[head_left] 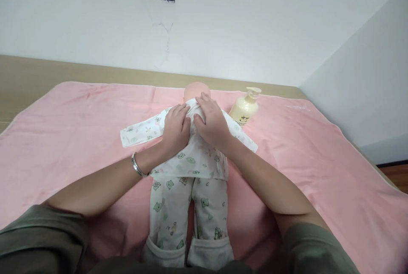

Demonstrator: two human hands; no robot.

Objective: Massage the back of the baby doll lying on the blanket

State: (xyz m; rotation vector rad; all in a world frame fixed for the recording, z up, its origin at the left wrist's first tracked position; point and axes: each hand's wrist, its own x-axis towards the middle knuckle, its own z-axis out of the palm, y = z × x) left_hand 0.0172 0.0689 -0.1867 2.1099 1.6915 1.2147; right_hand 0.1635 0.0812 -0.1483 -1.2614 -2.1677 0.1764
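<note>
A baby doll (195, 92) lies on its back on a pink blanket (79, 129), head away from me. It wears a white printed top (194, 157) and matching trousers (188, 210). My left hand (175, 130) lies on the doll's chest, fingers curled onto the fabric near the collar. My right hand (211, 121) rests beside it, fingers pressed flat over the collar by the doll's neck. A silver bracelet (137, 166) is on my left wrist. Whether either hand pinches the cloth is hard to see.
A cream pump bottle (245, 108) lies on the blanket just right of the doll's head. The blanket covers a tan surface (28, 74) against a white wall. A corner wall stands at the right, with wooden floor (397, 176) below it.
</note>
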